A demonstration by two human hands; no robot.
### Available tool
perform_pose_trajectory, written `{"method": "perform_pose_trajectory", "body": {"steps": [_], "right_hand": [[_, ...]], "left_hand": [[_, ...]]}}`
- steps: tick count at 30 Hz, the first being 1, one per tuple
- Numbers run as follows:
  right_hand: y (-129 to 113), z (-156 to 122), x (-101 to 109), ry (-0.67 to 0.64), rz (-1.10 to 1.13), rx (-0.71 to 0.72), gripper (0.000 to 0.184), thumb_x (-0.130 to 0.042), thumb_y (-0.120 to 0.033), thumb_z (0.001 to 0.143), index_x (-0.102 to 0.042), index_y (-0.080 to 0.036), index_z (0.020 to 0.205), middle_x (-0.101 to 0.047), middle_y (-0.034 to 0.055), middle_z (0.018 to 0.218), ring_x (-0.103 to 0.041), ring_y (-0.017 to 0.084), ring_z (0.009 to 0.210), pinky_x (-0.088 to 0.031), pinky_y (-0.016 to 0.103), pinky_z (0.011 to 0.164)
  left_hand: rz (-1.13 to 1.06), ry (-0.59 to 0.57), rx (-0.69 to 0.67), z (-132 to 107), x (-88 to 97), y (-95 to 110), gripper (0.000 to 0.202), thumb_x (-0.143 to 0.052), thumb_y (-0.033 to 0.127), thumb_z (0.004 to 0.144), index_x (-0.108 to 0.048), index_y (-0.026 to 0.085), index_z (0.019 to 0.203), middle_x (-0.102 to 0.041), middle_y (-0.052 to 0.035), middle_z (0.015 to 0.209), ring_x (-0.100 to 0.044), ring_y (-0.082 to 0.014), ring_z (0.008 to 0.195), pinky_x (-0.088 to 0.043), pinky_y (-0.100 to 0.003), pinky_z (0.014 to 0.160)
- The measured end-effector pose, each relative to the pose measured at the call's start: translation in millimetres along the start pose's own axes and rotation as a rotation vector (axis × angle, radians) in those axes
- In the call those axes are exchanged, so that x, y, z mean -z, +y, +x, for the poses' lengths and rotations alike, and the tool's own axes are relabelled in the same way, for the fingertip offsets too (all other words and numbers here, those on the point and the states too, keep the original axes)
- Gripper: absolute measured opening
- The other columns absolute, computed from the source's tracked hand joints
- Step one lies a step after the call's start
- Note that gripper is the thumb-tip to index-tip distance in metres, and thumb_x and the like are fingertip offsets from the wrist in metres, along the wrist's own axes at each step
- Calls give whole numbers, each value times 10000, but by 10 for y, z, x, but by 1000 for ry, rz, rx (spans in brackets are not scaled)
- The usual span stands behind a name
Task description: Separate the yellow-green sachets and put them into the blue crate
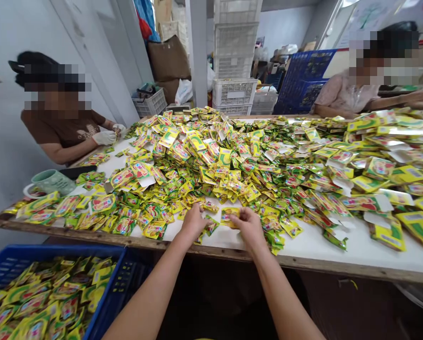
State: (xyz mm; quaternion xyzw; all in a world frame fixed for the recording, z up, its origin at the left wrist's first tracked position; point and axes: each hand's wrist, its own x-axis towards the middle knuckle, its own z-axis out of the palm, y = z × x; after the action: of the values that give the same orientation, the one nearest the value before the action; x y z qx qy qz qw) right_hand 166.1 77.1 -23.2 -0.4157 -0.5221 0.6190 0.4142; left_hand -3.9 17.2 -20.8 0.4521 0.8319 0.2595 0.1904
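Observation:
A big heap of small yellow and green sachets [232,165] covers the white table [324,243]. At the table's near edge, my left hand [193,221] rests with its fingers curled over a few sachets. My right hand [248,225] is beside it, fingers closed on a small yellow sachet [229,216]. Both forearms reach up from the bottom of the view. What lies under the left hand's fingers is partly hidden.
A blue crate [119,283] full of sachets stands below the table at the lower left. A gloved person sits at the left, another person at the far right. A green mug [51,182] stands near the left edge. White baskets [234,89] are stacked behind.

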Motion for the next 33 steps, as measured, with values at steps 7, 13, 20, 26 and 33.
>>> {"method": "perform_pose_trajectory", "body": {"steps": [7, 13, 20, 26, 33], "right_hand": [[189, -137, -312, -115, 218, -99, 503, -796, -445, 527, -565, -151, 863, -654, 64, 807, -602, 167, 669, -519, 290, 592], [154, -188, -386, -36, 254, -65, 426, -787, -431, 560, -568, -154, 798, -609, 22, 743, -553, 139, 641, -474, 235, 528], [173, -167, -421, 49, -17, 110, 388, -716, -461, 633, -556, -164, 825, -561, 18, 753, -529, 155, 673, -475, 244, 525], [128, -71, -282, -120, -320, 131, 420, -615, -562, 727, -601, -156, 831, -579, 28, 642, -544, 178, 548, -465, 294, 510], [128, -289, 215, -232, -975, 902, 302, -385, -112, 842, -641, -202, 976, -655, 71, 933, -615, 203, 856, -471, 296, 731]], "left_hand": [[-194, 42, -29, -46, 50, -9, 259, -722, 168, 575, -467, 172, 533, -501, -2, 608, -534, -178, 696, -396, -277, 677], [-519, 92, -76, -305, 98, 112, 137, -540, 274, 749, -491, 162, 686, -522, 26, 629, -516, -101, 593, -414, -208, 579], [-967, 145, -77, -444, -37, 224, 289, -683, 238, 699, -498, 184, 914, -623, 12, 779, -608, -113, 708, -464, -201, 654], [-772, 54, -294, -328, 78, 100, 285, -571, 169, 798, -577, 199, 1081, -699, -64, 1009, -657, -189, 936, -512, -305, 826], [345, 656, -385, 342, 1357, -633, 471, -406, 18, 815, -590, 170, 1221, -558, -135, 1265, -432, -279, 1221, -349, -471, 1026]]}}
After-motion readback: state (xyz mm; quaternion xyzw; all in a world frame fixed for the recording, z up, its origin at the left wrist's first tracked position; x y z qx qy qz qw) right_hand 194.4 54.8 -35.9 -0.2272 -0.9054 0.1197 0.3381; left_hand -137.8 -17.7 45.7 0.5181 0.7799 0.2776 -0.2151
